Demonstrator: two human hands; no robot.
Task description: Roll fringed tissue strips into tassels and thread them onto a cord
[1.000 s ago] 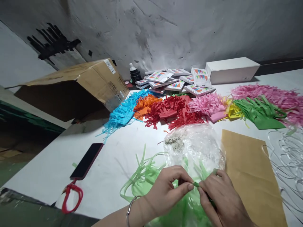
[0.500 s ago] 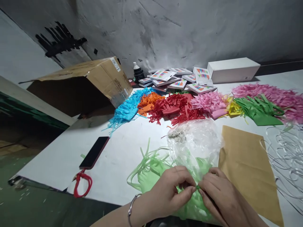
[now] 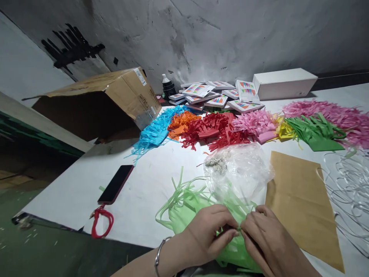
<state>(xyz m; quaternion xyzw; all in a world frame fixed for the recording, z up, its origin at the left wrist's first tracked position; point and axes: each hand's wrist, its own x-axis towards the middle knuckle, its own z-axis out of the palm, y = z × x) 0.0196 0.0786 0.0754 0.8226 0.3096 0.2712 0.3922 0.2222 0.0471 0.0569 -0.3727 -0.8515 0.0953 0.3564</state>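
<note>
Light green fringed tissue paper (image 3: 184,211) lies in a loose heap at the table's front edge, under both hands. My left hand (image 3: 213,231) pinches a strand of it between thumb and forefinger. Almost touching those fingertips, my right hand (image 3: 266,234) is closed on the same twisted green bit; its fingertips are partly hidden. Just beyond my hands, a crumpled clear plastic bag (image 3: 245,169) rests against the green paper, with a greyish tangle showing at its left side.
A brown paper sheet (image 3: 302,207) and white cord (image 3: 348,192) lie right. Left is a phone (image 3: 115,184) with a red strap. Behind are blue (image 3: 155,132), red (image 3: 213,130) and pink (image 3: 253,125) fringed bundles, flat printed boxes (image 3: 217,100), a white box (image 3: 285,84) and a cardboard carton (image 3: 123,96).
Both hands keep nearly the same pose on the green paper, with only slight finger movement. The whole view has shifted a little.
</note>
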